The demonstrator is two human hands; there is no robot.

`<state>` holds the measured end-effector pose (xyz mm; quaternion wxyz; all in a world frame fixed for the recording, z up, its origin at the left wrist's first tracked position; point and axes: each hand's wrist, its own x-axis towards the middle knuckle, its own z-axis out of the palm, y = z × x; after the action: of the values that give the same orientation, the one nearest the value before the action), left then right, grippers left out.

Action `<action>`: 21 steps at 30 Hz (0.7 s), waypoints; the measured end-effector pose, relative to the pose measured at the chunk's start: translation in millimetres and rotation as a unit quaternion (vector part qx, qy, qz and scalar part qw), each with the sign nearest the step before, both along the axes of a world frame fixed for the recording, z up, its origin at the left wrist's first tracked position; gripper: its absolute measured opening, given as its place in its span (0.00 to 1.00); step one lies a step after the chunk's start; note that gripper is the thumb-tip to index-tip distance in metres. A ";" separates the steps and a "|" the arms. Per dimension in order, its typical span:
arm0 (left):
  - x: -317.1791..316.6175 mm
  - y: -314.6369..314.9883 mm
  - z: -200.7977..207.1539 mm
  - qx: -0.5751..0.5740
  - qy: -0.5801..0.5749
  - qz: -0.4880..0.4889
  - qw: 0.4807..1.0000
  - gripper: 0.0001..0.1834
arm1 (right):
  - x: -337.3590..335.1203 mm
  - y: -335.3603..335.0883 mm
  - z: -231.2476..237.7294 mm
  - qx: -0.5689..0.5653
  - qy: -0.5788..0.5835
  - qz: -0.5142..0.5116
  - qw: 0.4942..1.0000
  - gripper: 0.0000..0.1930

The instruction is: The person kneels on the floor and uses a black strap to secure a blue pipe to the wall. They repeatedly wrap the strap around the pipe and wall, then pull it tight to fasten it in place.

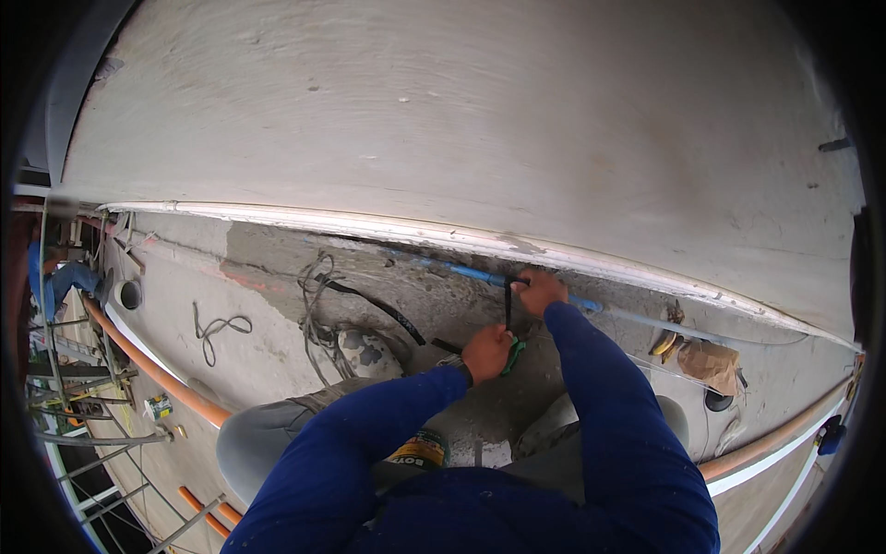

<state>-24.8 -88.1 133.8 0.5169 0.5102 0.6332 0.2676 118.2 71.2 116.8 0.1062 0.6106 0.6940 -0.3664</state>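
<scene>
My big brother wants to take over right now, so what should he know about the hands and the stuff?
Left hand: closed around a green-handled tool, low by the wall.
Right hand: pinching the top of a black strap at the blue pipe.
The pipe runs along the foot of the wall; loose black cable and wires lie to the left.
Done: the strap is at the pipe.
Left: whether it is fastened cannot be seen.

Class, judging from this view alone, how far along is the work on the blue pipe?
Done: the blue pipe already lies along the wall's foot. In hand: the right hand steadies a black strap on it; the left hand grips a green-handled tool. Left: loose cables lie unfastened.
</scene>
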 end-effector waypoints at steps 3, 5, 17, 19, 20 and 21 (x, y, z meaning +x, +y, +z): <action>-0.3 4.5 9.7 -0.017 -0.005 -0.012 1.000 0.16 | 5.8 -0.3 -5.1 0.010 -0.001 -0.002 1.000 0.21; -1.0 8.4 22.6 -0.035 -0.011 -0.014 0.999 0.16 | 6.4 -0.2 -7.1 0.009 -0.001 0.000 1.000 0.20; -2.3 10.6 31.7 -0.013 -0.005 -0.011 1.000 0.15 | 2.8 2.5 -3.7 -0.002 -0.010 0.007 1.000 0.21; -2.0 11.4 33.0 -0.002 -0.008 -0.011 1.000 0.15 | 3.4 3.5 -4.0 -0.002 -0.011 0.009 1.000 0.22; -2.0 11.5 32.4 -0.009 -0.008 -0.014 1.000 0.15 | 3.7 3.3 -4.1 -0.002 -0.012 0.008 1.000 0.22; -2.5 11.0 30.9 -0.015 -0.007 -0.015 1.000 0.15 | 2.9 2.9 -3.7 -0.002 -0.013 0.008 1.000 0.22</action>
<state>-27.3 -77.1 164.7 0.5329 0.5099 0.6258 0.2538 121.1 74.2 113.2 0.1195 0.6093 0.6966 -0.3593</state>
